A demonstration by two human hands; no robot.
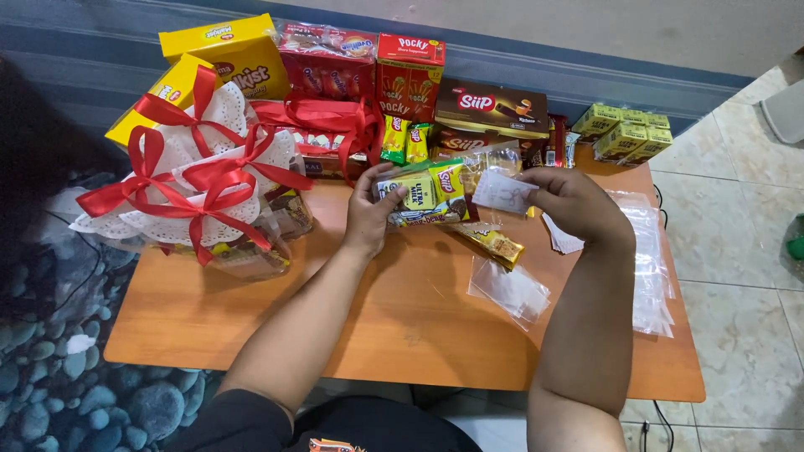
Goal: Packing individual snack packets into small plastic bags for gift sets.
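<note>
My left hand [368,209] grips a clear bag of snacks [423,197] holding a yellow-green carton and small packets, just above the wooden table [251,318]. My right hand [574,201] pinches a small white slip of paper [501,192] at the bag's right side. A yellow snack bar [494,243] lies under the bag. An empty clear plastic bag [511,289] lies flat on the table in front of my right forearm.
Finished bags with white doilies and red ribbons [197,180] stand at the left. Yellow, red and brown snack boxes [410,75] line the back edge, small green cartons [624,134] at back right. A stack of clear bags [649,259] lies along the right edge.
</note>
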